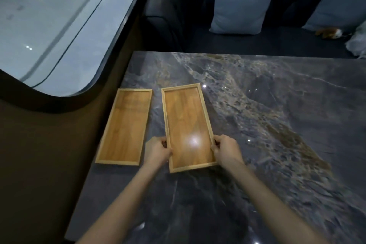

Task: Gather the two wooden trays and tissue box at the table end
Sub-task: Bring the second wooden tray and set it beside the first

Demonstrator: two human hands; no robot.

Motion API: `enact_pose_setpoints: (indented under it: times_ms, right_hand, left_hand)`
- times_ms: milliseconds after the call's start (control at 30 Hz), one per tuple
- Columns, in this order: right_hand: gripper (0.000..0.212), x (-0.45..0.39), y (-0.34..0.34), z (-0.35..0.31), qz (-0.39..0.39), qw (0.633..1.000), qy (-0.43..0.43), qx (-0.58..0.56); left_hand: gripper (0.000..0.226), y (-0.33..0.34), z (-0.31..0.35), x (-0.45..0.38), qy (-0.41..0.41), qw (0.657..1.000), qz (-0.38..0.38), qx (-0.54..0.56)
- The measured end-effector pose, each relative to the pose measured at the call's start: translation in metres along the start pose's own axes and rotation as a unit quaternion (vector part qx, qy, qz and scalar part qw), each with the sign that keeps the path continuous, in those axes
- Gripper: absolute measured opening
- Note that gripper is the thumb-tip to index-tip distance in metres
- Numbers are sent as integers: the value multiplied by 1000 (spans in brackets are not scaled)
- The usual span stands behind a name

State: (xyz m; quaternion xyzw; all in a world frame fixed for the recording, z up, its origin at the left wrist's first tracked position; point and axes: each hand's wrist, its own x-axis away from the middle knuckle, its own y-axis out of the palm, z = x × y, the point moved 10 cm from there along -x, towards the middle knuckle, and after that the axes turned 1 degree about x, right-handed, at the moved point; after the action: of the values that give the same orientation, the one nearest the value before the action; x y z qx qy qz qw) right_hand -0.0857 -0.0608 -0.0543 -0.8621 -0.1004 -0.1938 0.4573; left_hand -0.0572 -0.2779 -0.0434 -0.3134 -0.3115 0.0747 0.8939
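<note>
Two long wooden trays lie side by side on the dark marble table. The left tray rests at the table's left edge, untouched. The right tray is gripped near its close end on both long rims: my left hand holds the left rim and my right hand holds the right rim. Both trays are empty. No tissue box is in view.
A dark sofa runs along the far side of the table with a pale cushion, a second cushion at the right edge and a small brown-and-white toy. A curved window and dark wall stand to the left.
</note>
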Motion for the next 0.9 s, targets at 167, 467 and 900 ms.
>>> enact_pose_setpoints:
  times_ms: [167, 467, 900]
  right_hand:
    - [21, -10, 27, -19, -11, 1000, 15, -16]
    - [22, -12, 38, -41, 17, 1000, 6, -10]
    - [25, -7, 51, -42, 30, 998, 41, 33]
  left_hand:
    - [18, -15, -16, -23, 20, 1000, -14, -16]
    - [27, -20, -36, -51, 34, 999, -23, -35]
    - [38, -43, -24, -36, 204, 962, 75, -165]
